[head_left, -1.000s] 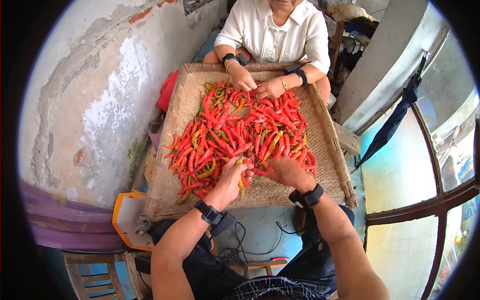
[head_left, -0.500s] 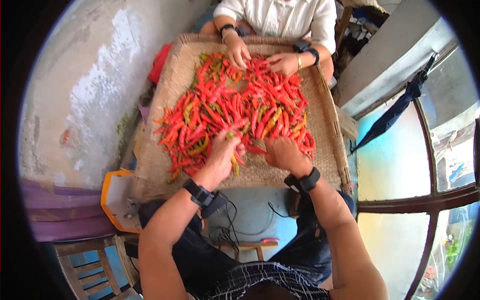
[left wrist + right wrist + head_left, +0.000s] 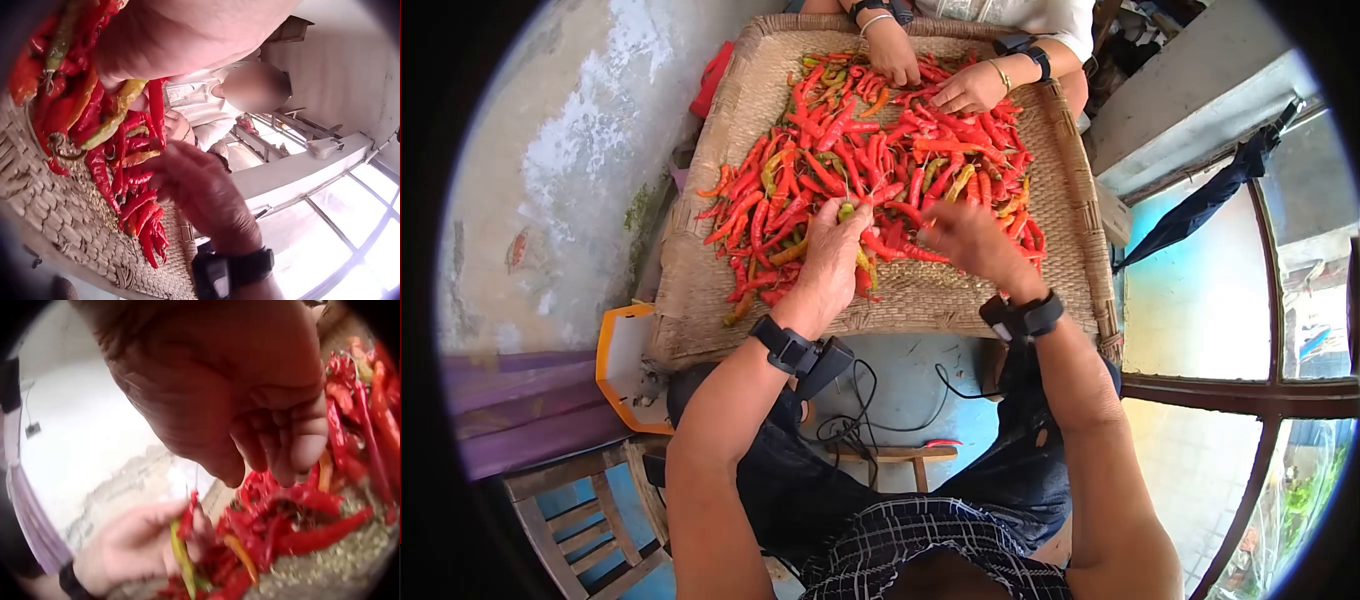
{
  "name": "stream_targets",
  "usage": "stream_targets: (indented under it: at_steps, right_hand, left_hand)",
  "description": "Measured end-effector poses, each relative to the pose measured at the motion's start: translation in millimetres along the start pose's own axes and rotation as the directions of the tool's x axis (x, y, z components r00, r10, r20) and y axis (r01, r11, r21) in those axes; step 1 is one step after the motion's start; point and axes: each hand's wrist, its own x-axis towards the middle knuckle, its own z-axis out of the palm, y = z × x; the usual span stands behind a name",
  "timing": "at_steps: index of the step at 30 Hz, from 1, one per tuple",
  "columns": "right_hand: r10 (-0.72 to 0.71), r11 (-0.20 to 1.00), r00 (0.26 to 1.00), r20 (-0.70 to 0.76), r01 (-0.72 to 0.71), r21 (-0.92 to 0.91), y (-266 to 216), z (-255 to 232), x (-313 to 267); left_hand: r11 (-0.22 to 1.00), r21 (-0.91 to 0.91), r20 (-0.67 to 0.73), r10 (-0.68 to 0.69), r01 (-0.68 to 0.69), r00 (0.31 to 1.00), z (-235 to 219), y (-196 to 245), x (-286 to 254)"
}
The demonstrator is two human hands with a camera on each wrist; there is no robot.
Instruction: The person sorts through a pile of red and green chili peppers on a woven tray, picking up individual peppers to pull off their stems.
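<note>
My left hand (image 3: 832, 255) grips a few chili peppers over the near part of the pile. A yellow-green chili pepper (image 3: 181, 553) and a red chili pepper (image 3: 189, 515) stick out of its fingers in the right wrist view. To its right, my right hand (image 3: 980, 245) hovers over the pile, blurred, with loosely bent fingers. Nothing shows between the fingers of that hand (image 3: 250, 406) in the right wrist view. Red chili peppers (image 3: 820, 130), with some yellow, green and orange ones among them, cover the middle of a woven tray (image 3: 1055, 210).
Across the tray, another person's hands (image 3: 970, 88) reach into the far side of the pile. Loose pale seeds (image 3: 325, 572) lie on the weave. A plastered wall stands left, a window right, with a folded umbrella (image 3: 1215, 190). Black cables (image 3: 860, 410) hang below the tray.
The head view has tilted down. My right hand has moved away from my left hand to the right, its fingers loosening. The other person's hands, close together earlier, are now apart on the pile.
</note>
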Motion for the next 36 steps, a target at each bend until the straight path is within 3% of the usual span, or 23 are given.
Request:
stream_targets:
  at_steps: [2, 3, 4, 5, 8, 12, 15, 18, 20, 21, 23, 24, 26, 29, 31, 33, 34, 36]
  right_hand:
    - [-0.135, 0.940, 0.991, 0.016, 0.133, -0.315, -5, 28, -8]
    - [-0.153, 0.937, 0.988, 0.016, 0.150, -0.315, -12, 36, -10]
    - [-0.109, 0.910, 0.993, 0.036, 0.114, -0.398, -20, 41, -11]
    - [-0.069, 0.871, 0.997, 0.044, 0.082, -0.485, -27, 44, -11]
    - [-0.053, 0.792, 0.998, 0.028, 0.059, -0.608, -11, 67, -4]
    - [-0.084, 0.822, 0.995, 0.055, 0.101, -0.560, -26, 55, 1]
    - [-0.201, 0.916, 0.980, 0.011, 0.192, -0.353, -37, 43, -4]
    - [-0.089, 0.947, 0.988, 0.124, 0.122, -0.297, -37, 19, 5]
    - [-0.086, 0.979, 0.996, 0.007, 0.083, 0.184, -35, -1, 11]
    - [-0.026, 0.976, 0.999, -0.019, 0.029, 0.215, -26, -9, 16]
    - [0.132, 0.882, 0.979, -0.155, -0.044, 0.469, -26, -25, 25]
    - [0.121, 0.887, 0.979, -0.167, -0.031, 0.460, -27, -31, 28]
    - [0.149, 0.948, 0.889, -0.432, -0.004, 0.317, -30, -36, 26]
    - [0.188, 0.920, 0.864, -0.467, 0.011, 0.391, -22, -26, 24]
    - [0.179, 0.942, 0.886, -0.427, -0.030, 0.333, -21, -18, 22]
    - [0.087, 0.917, 0.989, -0.122, -0.032, 0.398, -14, -2, 16]
    - [0.082, 0.918, 0.989, -0.125, -0.026, 0.397, -19, 4, 12]
    - [0.086, 0.931, 0.984, 0.155, -0.135, 0.338, -30, 18, 5]
  left_hand:
    - [1.000, 0.004, -0.044, 0.001, 0.000, 0.999, 7, 11, -7]
    - [1.000, 0.001, -0.080, 0.007, -0.007, 0.997, 8, 18, -7]
    - [0.998, -0.022, -0.005, 0.053, -0.053, 0.999, 2, 15, -3]
    - [0.996, 0.024, -0.037, 0.083, -0.083, 0.996, 0, 12, 0]
    - [0.995, 0.065, -0.033, 0.074, -0.072, 0.997, -1, 10, -2]
    - [0.997, 0.023, 0.017, 0.078, -0.078, 0.997, 0, 8, 3]
    - [0.994, 0.062, 0.010, 0.093, -0.094, 0.996, -5, 9, 0]
    - [0.991, 0.045, 0.032, 0.127, -0.128, 0.991, -1, 16, -3]
    - [0.989, 0.019, 0.047, 0.148, -0.149, 0.988, 1, 25, -5]
    - [0.990, 0.020, 0.040, 0.139, -0.140, 0.990, -2, 26, -4]
    - [0.984, 0.012, 0.019, 0.175, -0.175, 0.984, -3, 25, 0]
    - [0.982, 0.008, 0.029, 0.189, -0.189, 0.982, -1, 27, 4]
    - [0.990, 0.042, 0.033, 0.134, -0.136, 0.990, 1, 24, 1]
    - [0.990, 0.053, 0.063, 0.125, -0.128, 0.990, 0, 19, -1]
    - [0.995, 0.056, 0.007, 0.076, -0.076, 0.997, 3, 19, -3]
    - [0.995, 0.039, 0.047, 0.092, -0.094, 0.995, 0, 14, 0]
    - [0.992, 0.066, 0.074, 0.103, -0.108, 0.992, -1, 11, 2]
    - [0.994, 0.050, 0.065, 0.093, -0.096, 0.994, -1, 8, 1]
